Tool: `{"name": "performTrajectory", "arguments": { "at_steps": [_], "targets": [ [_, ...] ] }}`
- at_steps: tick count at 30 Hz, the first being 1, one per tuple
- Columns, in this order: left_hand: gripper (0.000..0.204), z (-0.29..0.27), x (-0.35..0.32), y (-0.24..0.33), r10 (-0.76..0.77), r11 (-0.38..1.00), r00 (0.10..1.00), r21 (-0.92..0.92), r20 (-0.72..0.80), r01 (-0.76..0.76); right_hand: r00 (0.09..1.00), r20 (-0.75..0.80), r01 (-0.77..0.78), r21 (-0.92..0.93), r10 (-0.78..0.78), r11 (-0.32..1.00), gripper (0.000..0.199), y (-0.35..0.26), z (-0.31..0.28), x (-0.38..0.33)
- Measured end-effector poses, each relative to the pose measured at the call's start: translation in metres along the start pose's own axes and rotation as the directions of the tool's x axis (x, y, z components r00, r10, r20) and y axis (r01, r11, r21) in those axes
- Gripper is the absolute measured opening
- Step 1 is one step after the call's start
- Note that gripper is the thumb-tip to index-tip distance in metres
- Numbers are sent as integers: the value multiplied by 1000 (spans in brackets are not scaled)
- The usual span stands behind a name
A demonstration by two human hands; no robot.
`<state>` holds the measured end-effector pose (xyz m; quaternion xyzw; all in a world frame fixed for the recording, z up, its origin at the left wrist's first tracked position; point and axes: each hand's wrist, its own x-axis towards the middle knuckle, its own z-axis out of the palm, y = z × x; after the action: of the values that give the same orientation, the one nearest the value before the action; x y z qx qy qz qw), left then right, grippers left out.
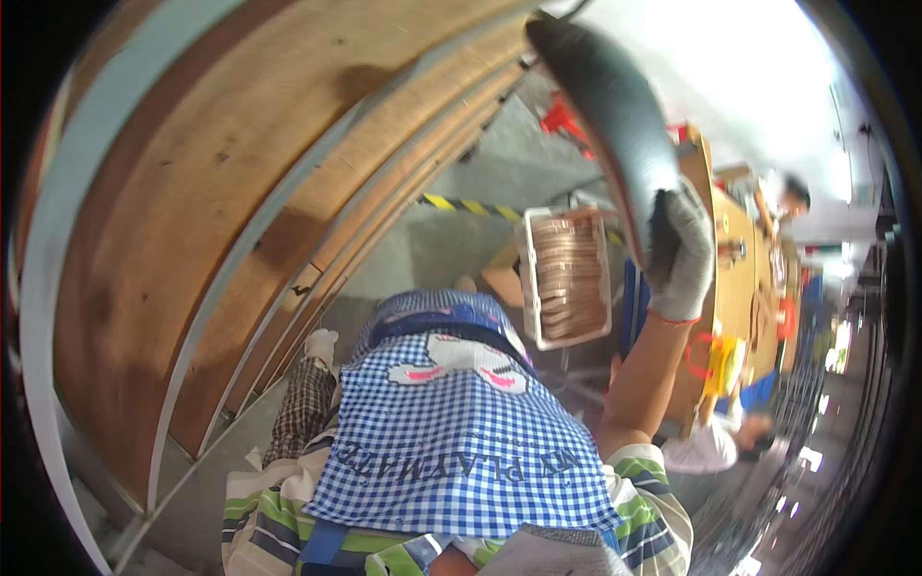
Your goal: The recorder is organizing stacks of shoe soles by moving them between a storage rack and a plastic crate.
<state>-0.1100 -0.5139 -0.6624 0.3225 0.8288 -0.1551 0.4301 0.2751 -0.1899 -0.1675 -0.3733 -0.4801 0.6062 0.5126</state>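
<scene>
My right hand [684,252], in a grey knit glove with an orange-edged cuff, is raised at the right. Its fingers are wrapped round the lower end of a long, dark, smooth piece [619,106], which rises up and to the left from the grip. This piece has a slight gloss and a brownish edge, and looks curved; I cannot make out its exact kind. My left hand does not show. Below and left of the held piece, apart from my glove, stands a white plastic basket [578,338] filled with a row of thin, brownish flat pieces [567,269].
Tall wooden boards [240,134] with grey metal edges stand close on my left. A long wooden workbench [735,278] runs along the right, with a yellow container [725,365] near it. A person [711,446] is beside the bench. Yellow-black tape [471,204] marks the floor.
</scene>
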Motion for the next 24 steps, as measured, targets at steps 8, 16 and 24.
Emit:
{"name": "performTrajectory", "arguments": {
  "at_steps": [8,16,24],
  "targets": [
    [20,-6,13,-9,275,961,948,87,-159,-264,931,-257,-334,-311,259,890,51,67,-149,-24],
    [19,-56,-27,15,-100,651,979,-732,179,201,921,225,259,-963,317,-68,34,146,-183,56],
    [51,-72,-98,54,-305,462,952,-869,29,175,716,276,415,-907,641,-73,33,266,-209,163]
  ]
}}
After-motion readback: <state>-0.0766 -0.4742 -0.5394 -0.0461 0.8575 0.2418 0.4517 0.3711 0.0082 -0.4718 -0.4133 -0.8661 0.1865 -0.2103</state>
